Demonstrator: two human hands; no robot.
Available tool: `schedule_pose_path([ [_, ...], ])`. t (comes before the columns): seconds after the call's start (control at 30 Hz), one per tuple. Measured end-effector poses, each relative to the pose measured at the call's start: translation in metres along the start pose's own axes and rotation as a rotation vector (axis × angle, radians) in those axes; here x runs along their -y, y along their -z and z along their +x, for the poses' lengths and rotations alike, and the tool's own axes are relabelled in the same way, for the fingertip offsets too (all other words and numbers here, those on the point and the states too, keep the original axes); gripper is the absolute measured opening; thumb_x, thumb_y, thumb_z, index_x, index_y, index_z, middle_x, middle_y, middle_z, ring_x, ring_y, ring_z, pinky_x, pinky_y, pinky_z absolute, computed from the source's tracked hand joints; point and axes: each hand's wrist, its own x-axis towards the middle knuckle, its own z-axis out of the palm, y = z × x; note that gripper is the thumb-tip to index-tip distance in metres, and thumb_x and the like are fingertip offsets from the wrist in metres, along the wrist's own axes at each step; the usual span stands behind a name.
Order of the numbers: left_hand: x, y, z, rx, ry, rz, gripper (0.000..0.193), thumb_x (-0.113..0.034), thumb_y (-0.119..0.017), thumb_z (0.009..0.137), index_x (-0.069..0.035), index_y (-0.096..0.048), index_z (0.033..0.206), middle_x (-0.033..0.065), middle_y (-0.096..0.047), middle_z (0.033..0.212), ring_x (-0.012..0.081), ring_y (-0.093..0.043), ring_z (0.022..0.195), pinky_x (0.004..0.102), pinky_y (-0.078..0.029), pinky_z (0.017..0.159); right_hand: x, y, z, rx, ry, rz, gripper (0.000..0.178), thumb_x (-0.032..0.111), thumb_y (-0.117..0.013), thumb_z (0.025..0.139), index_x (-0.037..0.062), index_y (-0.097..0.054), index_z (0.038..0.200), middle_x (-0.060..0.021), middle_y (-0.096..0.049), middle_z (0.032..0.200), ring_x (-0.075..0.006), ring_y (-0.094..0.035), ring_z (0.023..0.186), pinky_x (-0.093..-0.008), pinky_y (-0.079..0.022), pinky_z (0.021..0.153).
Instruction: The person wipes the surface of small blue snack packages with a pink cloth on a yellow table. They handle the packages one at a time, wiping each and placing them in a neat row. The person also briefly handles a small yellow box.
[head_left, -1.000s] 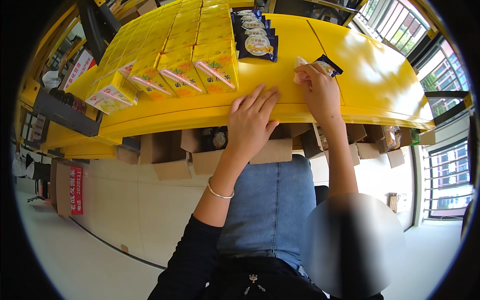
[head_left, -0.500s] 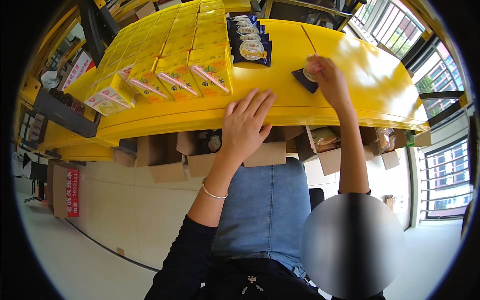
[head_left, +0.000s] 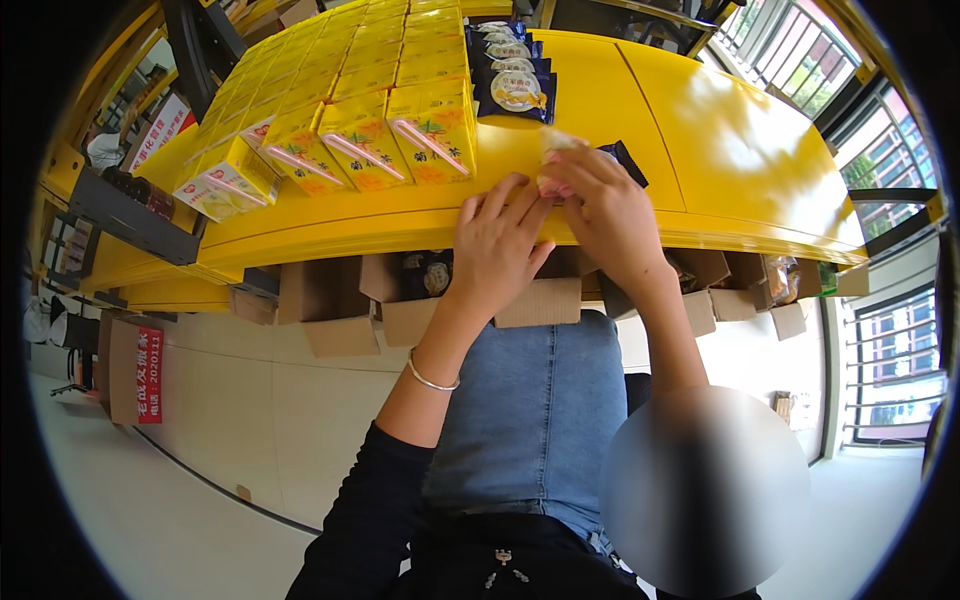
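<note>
My right hand is closed around a small pink-and-white packet just above the yellow shelf; its lower end is partly hidden by fingers. Behind that hand, a dark blue cookie packet lies on the shelf, partly covered. My left hand rests at the shelf's front edge, fingers apart and slightly bent, with the fingertips close to the pink-and-white packet. Whether they touch it I cannot tell. Farther back, several blue cookie packets form an overlapping row beside yellow drink cartons with straws.
Under the shelf stand open cardboard boxes, some with packets inside. A dark metal bracket borders the shelf on the left. Barred windows are at the right. A cardboard box with a red label stands at the left on the floor.
My right hand has moved left with the pink-and-white packet, close to my left hand. The dark blue packet beneath it has stayed on the shelf. My left hand's fingers have bent a little.
</note>
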Motion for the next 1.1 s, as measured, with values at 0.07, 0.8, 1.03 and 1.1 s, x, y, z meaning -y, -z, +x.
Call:
schedule_pose_path([
  [0.07,0.0,-0.002,0.0,-0.014,-0.002,-0.006,0.062,-0.028,-0.077,0.071,-0.01,-0.055,0.125,0.0016,-0.056,0.125,0.0206,-0.047,0.121,0.0399,-0.037,0.091,0.0,0.003,0.001,0.044,0.027,-0.019,0.027,0.007,-0.06,0.082,0.0058,-0.065,0.108,-0.0095,-0.063,0.114,-0.0302,-0.06,0.105,-0.0404,-0.049,0.089],
  [0.8,-0.004,0.008,0.003,0.072,-0.053,0.057,0.058,-0.023,-0.071,0.077,-0.014,-0.052,0.131,0.0016,-0.05,0.136,0.0221,-0.043,0.125,0.0445,-0.033,0.099,0.009,0.023,-0.036,0.046,-0.03,-0.158,0.04,-0.006,-0.056,0.075,0.0117,-0.068,0.109,-0.0024,-0.061,0.124,-0.0234,-0.052,0.126,-0.0366,-0.05,0.093],
  [1.03,-0.004,0.004,0.002,0.053,-0.044,0.067,0.058,-0.023,-0.072,0.078,-0.017,-0.053,0.133,-0.0013,-0.049,0.139,0.0222,-0.039,0.132,0.045,-0.031,0.103,-0.006,0.032,-0.036,-0.026,-0.152,-0.104,0.042,-0.008,-0.054,0.077,0.0123,-0.067,0.112,-0.003,-0.06,0.125,-0.0261,-0.054,0.122,-0.0369,-0.051,0.089],
  [1.1,-0.005,0.005,0.003,0.043,-0.056,0.074,0.059,-0.022,-0.072,0.078,-0.017,-0.052,0.133,-0.0023,-0.047,0.141,0.022,-0.036,0.135,0.045,-0.03,0.104,-0.02,0.034,-0.041,-0.057,-0.193,-0.089,0.042,-0.008,-0.054,0.077,0.0122,-0.067,0.112,-0.004,-0.061,0.124,-0.028,-0.056,0.118,-0.0372,-0.051,0.089],
])
